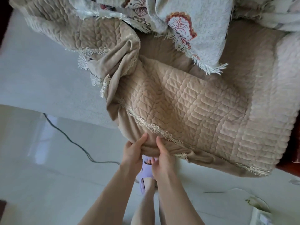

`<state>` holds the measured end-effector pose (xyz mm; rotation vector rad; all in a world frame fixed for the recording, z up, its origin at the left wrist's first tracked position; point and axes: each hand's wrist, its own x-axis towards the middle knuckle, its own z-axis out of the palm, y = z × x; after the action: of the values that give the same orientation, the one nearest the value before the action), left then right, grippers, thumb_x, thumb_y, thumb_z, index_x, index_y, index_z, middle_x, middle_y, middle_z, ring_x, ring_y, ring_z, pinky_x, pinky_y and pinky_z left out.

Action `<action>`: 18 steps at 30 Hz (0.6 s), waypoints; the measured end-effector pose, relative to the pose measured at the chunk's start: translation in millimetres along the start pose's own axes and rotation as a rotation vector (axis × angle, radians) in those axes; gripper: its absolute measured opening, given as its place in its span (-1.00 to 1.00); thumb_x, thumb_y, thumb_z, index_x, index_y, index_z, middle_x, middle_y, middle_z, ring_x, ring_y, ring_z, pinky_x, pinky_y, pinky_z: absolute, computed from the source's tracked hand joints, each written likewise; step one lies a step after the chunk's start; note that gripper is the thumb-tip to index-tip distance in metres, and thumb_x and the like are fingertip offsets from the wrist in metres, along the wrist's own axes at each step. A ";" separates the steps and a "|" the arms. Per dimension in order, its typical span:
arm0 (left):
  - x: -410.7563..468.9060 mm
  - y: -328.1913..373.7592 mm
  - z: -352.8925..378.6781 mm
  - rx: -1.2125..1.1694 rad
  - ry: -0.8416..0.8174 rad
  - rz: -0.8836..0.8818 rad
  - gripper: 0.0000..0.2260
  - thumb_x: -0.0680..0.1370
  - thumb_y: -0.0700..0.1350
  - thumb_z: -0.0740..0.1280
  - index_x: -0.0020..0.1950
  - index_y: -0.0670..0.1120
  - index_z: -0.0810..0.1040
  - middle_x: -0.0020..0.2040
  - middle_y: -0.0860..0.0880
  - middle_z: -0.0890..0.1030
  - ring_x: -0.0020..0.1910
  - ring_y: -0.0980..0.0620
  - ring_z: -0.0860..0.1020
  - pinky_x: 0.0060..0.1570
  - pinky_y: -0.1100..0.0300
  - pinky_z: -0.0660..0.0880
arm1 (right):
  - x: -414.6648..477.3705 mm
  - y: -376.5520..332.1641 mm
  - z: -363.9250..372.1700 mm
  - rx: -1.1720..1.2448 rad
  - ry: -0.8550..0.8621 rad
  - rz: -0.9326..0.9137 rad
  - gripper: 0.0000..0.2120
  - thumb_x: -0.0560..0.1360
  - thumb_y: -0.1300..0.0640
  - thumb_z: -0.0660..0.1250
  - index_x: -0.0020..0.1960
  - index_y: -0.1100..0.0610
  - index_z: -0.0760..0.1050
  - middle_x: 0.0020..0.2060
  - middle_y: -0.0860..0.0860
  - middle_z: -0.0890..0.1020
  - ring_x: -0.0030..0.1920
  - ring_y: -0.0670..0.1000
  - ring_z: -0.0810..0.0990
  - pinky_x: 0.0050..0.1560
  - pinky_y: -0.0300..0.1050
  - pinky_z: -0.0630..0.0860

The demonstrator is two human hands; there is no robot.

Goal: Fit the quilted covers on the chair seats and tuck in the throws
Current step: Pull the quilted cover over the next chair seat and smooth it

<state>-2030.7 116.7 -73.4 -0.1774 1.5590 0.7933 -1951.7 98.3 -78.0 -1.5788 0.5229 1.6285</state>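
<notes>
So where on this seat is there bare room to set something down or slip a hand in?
Free: the quilted cover top, between the lace trim and the fringed throw; also the pale floor around the cable. Crowded: the front edge, where left hand and right hand grip the cover, and the bunched folds at left.

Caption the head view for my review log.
Left hand and right hand grip the front edge of the quilted cover; fringed throw lies behind it.

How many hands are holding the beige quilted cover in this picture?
2. The left hand grips the front edge of the cover, just below the lace trim. The right hand grips the same edge close beside it. No other hand is in view.
</notes>
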 end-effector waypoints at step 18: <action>26.5 76.4 -30.5 -0.229 -0.017 0.037 -0.71 0.47 -0.20 0.43 0.15 -0.27 0.57 -0.02 -0.14 0.68 -0.03 0.02 0.66 -0.06 0.19 0.58 | -1.5 8.7 23.4 0.052 0.070 -0.024 -0.75 0.43 0.23 0.42 0.11 0.16 0.62 0.18 0.03 0.63 0.21 -0.04 0.57 0.37 -0.10 0.35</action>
<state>-2102.1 165.1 -70.9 -0.3085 1.4567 1.0003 -1973.4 110.5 -75.3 -1.6024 0.5766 1.5341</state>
